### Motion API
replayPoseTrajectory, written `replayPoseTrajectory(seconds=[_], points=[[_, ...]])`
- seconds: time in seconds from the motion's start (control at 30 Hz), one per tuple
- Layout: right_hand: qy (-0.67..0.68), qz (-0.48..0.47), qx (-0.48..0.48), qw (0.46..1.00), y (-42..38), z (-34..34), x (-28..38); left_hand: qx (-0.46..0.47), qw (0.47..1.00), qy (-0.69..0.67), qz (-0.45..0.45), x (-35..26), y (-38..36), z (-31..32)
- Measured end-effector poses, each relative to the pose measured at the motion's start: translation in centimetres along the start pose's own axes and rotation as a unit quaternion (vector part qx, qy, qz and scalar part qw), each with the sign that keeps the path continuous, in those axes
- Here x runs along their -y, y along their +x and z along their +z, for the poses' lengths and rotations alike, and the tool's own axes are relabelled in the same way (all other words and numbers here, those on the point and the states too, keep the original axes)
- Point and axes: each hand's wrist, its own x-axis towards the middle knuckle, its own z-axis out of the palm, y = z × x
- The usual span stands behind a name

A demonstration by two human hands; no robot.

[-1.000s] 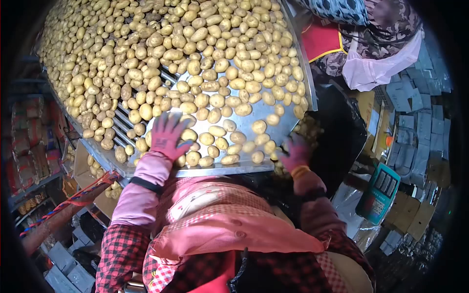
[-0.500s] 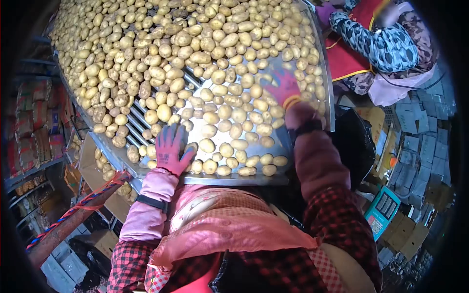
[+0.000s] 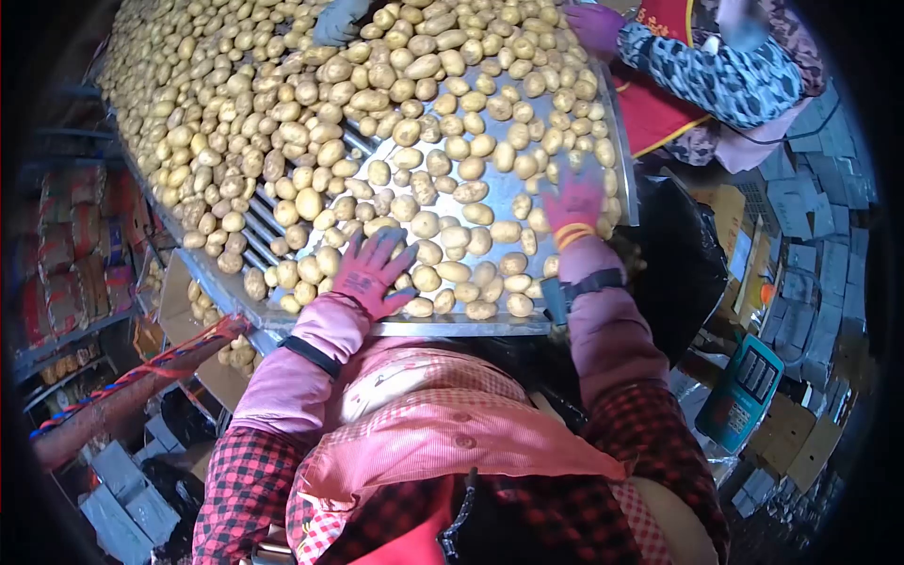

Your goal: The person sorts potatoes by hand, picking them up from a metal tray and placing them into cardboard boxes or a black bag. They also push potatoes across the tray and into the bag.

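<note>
Many pale yellow potatoes (image 3: 455,237) cover a metal sorting table (image 3: 461,328) in front of me. My left hand (image 3: 372,273), in a pink and grey glove, lies with spread fingers on the potatoes near the front edge. It touches them but grips none. Over by the table's right side, my right hand (image 3: 574,200) reaches out in a similar glove with a yellow cuff band. Its fingers are stretched apart and slightly blurred, next to several potatoes. Metal rollers (image 3: 259,235) show between the potatoes at the left.
A co-worker's purple glove (image 3: 593,30) rests at the table's upper right edge; another person's grey glove (image 3: 339,23) is among the far potatoes. A black bag (image 3: 683,273) hangs at the right. A teal device (image 3: 741,395) stands lower right; a roped pole (image 3: 141,391) lies left.
My left hand has moved right along the front edge, and my right hand has come nearer to me and slightly right. Potatoes have shifted on the bare metal. A grey glove has appeared at the top.
</note>
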Motion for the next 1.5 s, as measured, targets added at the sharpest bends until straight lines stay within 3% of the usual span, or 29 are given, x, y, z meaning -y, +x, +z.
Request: replayPoseTrajectory(seconds=[0.1, 0.2, 0.27, 0.3, 0.37, 0.43, 0.47, 0.57, 0.63, 0.67, 0.7, 0.73, 0.77, 0.83, 0.87, 0.9, 0.97, 1.03, 1.13, 1.23, 1.3, 1.37, 1.43, 1.5], points=[[0.030, 0.062, -0.010, 0.998, 0.0, -3.2, 0.4, -0.036, 0.997, 0.017, -0.060, 1.5, -1.9, -0.7], [0.107, -0.083, 0.056, 0.989, -3.8, -4.7, 5.2, -0.064, 0.988, 0.040, -0.133, 2.1, -3.1, -0.1], [0.161, -0.237, 0.178, 0.941, -7.0, -6.3, 9.1, -0.081, 0.983, 0.040, -0.158, 1.8, -3.3, 0.4], [0.179, -0.269, 0.172, 0.931, -8.0, -6.6, 9.5, -0.070, 0.980, 0.050, -0.179, 0.9, -3.1, 0.5], [0.149, -0.236, 0.236, 0.931, -7.7, -6.6, 6.9, -0.030, 0.984, -0.006, -0.173, -1.4, -1.6, 0.6], [0.083, -0.175, 0.231, 0.954, -7.4, -5.7, 2.9, 0.046, 0.991, -0.023, -0.123, -3.9, -0.3, 1.7], [0.049, -0.143, 0.225, 0.963, -7.0, -5.5, 1.4, 0.041, 0.995, -0.050, -0.079, -4.8, 0.2, 2.5], [0.032, -0.100, 0.089, 0.990, -4.1, -5.1, 0.2, -0.007, 0.987, -0.151, 0.061, -5.9, 0.8, 3.1], [0.058, -0.143, 0.049, 0.987, -0.4, -4.8, 4.0, -0.027, 0.975, -0.182, 0.127, -4.9, 1.0, 2.9], [0.075, -0.163, 0.030, 0.983, 1.7, -4.3, 6.7, -0.129, 0.958, -0.227, 0.116, -3.6, 0.8, 2.2], [0.088, -0.166, 0.024, 0.982, 3.4, -3.2, 9.3, -0.121, 0.970, -0.207, 0.043, -2.8, 0.2, -1.4], [0.101, -0.167, 0.020, 0.981, 4.9, -2.1, 12.1, -0.187, 0.964, -0.186, -0.032, -0.9, -1.3, -0.7], [0.134, -0.171, 0.045, 0.975, 6.0, -1.6, 14.9, -0.235, 0.960, -0.132, -0.082, 0.9, -2.2, -1.9], [0.009, -0.250, 0.177, 0.952, 5.2, -0.9, 19.9, -0.286, 0.928, -0.022, -0.237, 4.8, -5.0, -2.6], [0.044, -0.282, 0.157, 0.945, 3.3, -0.5, 20.5, -0.203, 0.914, -0.012, -0.350, 5.9, -6.7, -3.9], [0.077, -0.312, 0.136, 0.937, 1.3, -0.4, 20.5, -0.206, 0.883, 0.114, -0.406, 8.6, -9.3, -1.0], [0.135, -0.391, 0.191, 0.890, -1.4, -2.2, 18.0, -0.145, 0.849, 0.121, -0.494, 10.5, -12.6, 0.8], [0.164, -0.421, 0.220, 0.865, -1.9, -5.0, 14.5, -0.156, 0.867, 0.131, -0.455, 9.8, -13.4, 1.3], [0.265, -0.346, 0.305, 0.847, -0.1, -4.2, 10.5, -0.217, 0.893, 0.085, -0.386, 9.3, -12.9, 1.0], [0.228, -0.268, 0.118, 0.929, 4.6, -3.5, 14.1, -0.225, 0.931, -0.022, -0.286, 9.3, -12.9, 0.0], [0.267, -0.325, 0.084, 0.903, 7.5, -2.9, 19.7, -0.228, 0.929, 0.012, -0.291, 9.2, -12.8, -0.3], [0.129, -0.312, 0.160, 0.928, 9.6, -0.7, 25.0, -0.253, 0.911, -0.005, -0.326, 9.1, -12.8, -0.5], [0.017, -0.284, 0.305, 0.909, 11.4, 0.0, 29.1, -0.258, 0.901, -0.031, -0.347, 9.0, -13.0, -0.5], [-0.032, -0.297, 0.323, 0.898, 11.4, 1.3, 30.2, -0.260, 0.900, -0.035, -0.348, 9.2, -13.2, -0.4]])
